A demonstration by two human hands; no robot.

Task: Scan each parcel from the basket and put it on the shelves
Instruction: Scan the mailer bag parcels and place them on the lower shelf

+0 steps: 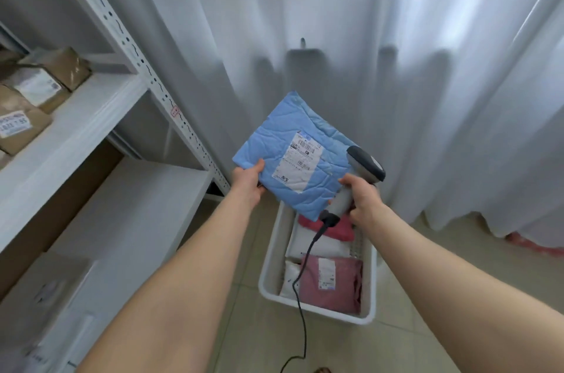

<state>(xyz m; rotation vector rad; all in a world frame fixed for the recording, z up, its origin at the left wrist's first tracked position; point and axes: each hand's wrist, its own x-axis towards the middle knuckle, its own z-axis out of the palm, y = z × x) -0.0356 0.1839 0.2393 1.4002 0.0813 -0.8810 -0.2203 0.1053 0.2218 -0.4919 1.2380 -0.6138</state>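
With our left hand (248,183) pinching the blue mailer (268,155) by a corner and our right hand (366,200) gripping the barcode scanner (366,163), we should turn the shipping label (300,159) flat toward it.

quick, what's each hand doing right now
Left hand: gripping the lower left edge of the blue parcel.
Right hand: gripping the handle of the barcode scanner.

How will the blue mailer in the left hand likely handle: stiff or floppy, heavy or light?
The blue mailer is probably light: the left hand holds it up by one edge. It seems semi-stiff, barely drooping though wrinkled. Its smooth-looking skin could slip in a loose pinch.
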